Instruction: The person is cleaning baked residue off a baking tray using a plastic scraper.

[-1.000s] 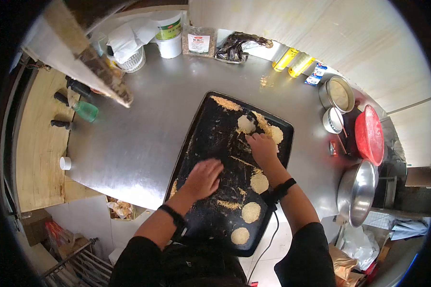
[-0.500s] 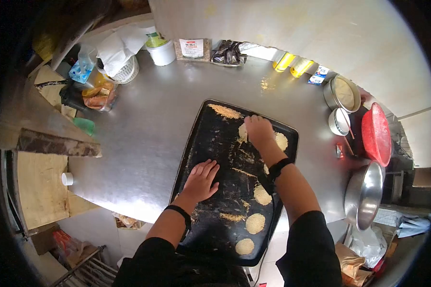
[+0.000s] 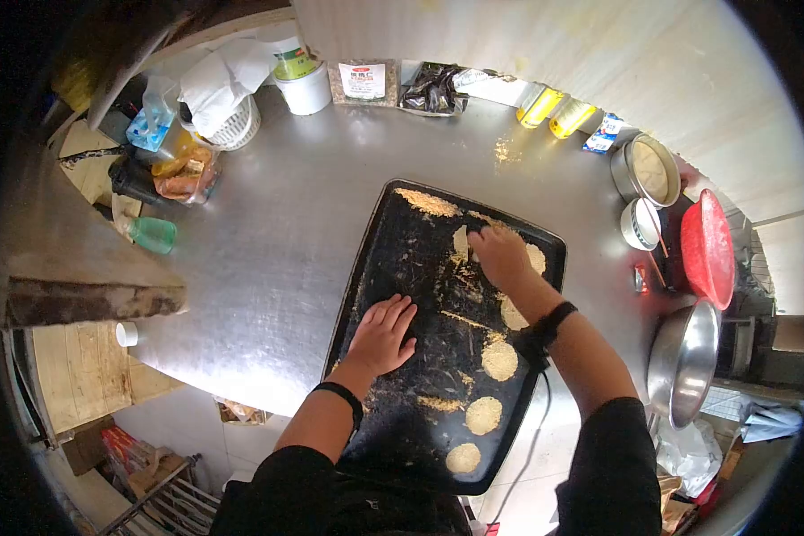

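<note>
A black baking tray (image 3: 402, 295) lies on the metal table. My left hand (image 3: 384, 337) rests flat on it, fingers stretched out and holding nothing. My right hand (image 3: 500, 256) is over the tray's far right part, its fingers curled together; what they pinch, if anything, is hidden. Just left of those fingertips sits a small pale flat piece (image 3: 461, 241). Several pale, seed-speckled dough rounds run down the right side, among them one round (image 3: 498, 360) and a nearer round (image 3: 483, 415). A strip of light crumbs or seeds (image 3: 427, 203) lies along the far left corner.
At right stand a steel bowl (image 3: 683, 364), a red basin (image 3: 707, 250), a white bowl (image 3: 640, 223) and a round tin (image 3: 648, 171). Yellow cans (image 3: 540, 107), a white tub (image 3: 305, 92) and a white basket (image 3: 235, 130) line the back. A green bottle (image 3: 153, 234) lies left.
My right hand has shifted slightly right and nearer, uncovering more of the tray's far edge. My left hand stays flat on the tray. The view has tilted slightly.
</note>
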{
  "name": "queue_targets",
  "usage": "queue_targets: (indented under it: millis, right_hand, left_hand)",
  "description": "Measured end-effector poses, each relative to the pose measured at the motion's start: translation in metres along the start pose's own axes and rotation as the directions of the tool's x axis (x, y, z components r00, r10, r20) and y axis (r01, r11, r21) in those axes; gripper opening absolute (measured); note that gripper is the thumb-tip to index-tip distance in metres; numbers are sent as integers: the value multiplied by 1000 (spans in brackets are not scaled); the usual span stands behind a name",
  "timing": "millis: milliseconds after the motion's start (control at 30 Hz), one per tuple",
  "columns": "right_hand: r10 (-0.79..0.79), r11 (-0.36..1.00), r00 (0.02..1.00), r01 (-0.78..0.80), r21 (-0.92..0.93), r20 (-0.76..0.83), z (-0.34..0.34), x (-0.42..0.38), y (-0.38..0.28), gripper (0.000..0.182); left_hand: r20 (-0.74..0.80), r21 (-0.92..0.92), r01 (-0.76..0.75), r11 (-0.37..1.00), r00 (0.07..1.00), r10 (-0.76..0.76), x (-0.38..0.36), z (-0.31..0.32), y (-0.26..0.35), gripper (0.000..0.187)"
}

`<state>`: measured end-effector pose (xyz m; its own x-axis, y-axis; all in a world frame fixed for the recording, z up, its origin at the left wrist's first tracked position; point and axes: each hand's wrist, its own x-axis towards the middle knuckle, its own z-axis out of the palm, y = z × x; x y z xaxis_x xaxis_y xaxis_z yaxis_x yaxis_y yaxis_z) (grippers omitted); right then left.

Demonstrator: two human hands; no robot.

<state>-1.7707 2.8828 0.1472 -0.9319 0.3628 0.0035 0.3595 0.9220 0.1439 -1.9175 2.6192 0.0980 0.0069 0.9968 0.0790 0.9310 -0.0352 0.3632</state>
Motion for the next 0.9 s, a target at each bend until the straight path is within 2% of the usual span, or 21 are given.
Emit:
queue_targets:
  millis: [67,200,300,367,433,467,567,700,800,900]
  right_hand:
    - [45,997,997,-41,66,-57,0,18,6,12]
    - [-34,999,996,35,14,-85,-5,14,-4,13]
    - [-104,992,993,100,78,49,-9,-7,-13,14]
    - [-58,997,989,52,49,133,-7,-7,-9,15]
    - [-42,999,993,42,3,114,-5,8,7,15]
    - [24,997,984,-36,65,176,-6,21,15,17]
    - [30,979,977,-71,191,211,-4,34,26,14]
    - [144,968,967,-182,174,209,-7,24,15,15]
    - [169,954,973,-202,224,156,-11,23,14,14]
    - [163,981,976,-176,80,144,-1,21,7,11]
  left_hand:
    - [-1,3,6,1000,1000,-6,-2,-1,1,61]
    - [24,2,23,1000,999,-23,0,-5,4,61]
    - [22,-15,31,999,999,-31,0,-4,2,62]
    - [28,-17,31,999,999,-31,-2,-4,1,62]
    - [32,-9,36,999,999,-35,-1,-2,2,62]
    - [21,-20,30,999,999,-30,0,-2,2,62]
    - [-7,-35,21,999,1000,-22,-3,-2,1,61]
    - [-49,-24,13,1000,999,-14,0,2,1,60]
    - [-51,-20,10,1000,999,-11,-2,1,2,60]
    - [-61,-40,0,999,998,-2,-1,1,2,60]
